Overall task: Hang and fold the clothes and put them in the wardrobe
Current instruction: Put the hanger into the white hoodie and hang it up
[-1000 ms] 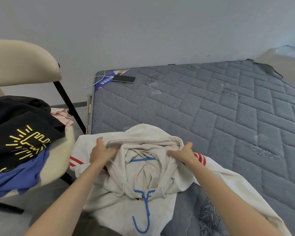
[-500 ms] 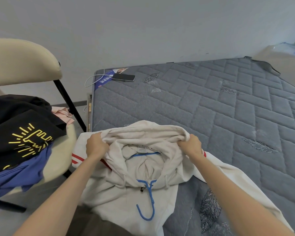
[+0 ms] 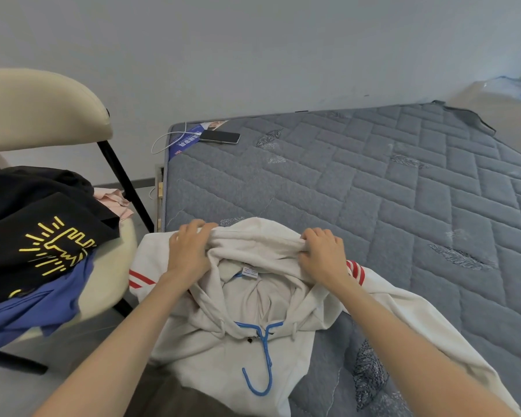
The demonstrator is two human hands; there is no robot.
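off to the left of my left hand, a cream chair [image 3: 45,115] carries the pile waiting its turn: a black shirt [image 3: 42,224] with a yellow print on top, a blue garment [image 3: 36,308] spilling out below it, and a pink garment [image 3: 115,200] tucked at the back. it sits close so i can reach the next piece without stepping away.

my left hand [image 3: 190,251] has its fingers curled over the rim of the hood, with a fold of cloth bunched in the grip. the white hoodie [image 3: 247,299] lies flat on the corner of the grey mattress [image 3: 373,191] nearest me, chest up, the hood pulled taut between my two hands. below my hands, toward me, the blue hanger [image 3: 263,350] sits inside the neck opening, its hook poking out over the chest. i judge i am spreading the hood wide so that the shoulders seat on the hanger.

my right hand [image 3: 322,254] mirrors the left, knuckles bent and cloth pinched tight. a red-striped sleeve trails off under my right forearm.

well beyond my fingers, a phone [image 3: 220,136] with a white cable [image 3: 166,139] rests at the far corner. the wardrobe is not in view.
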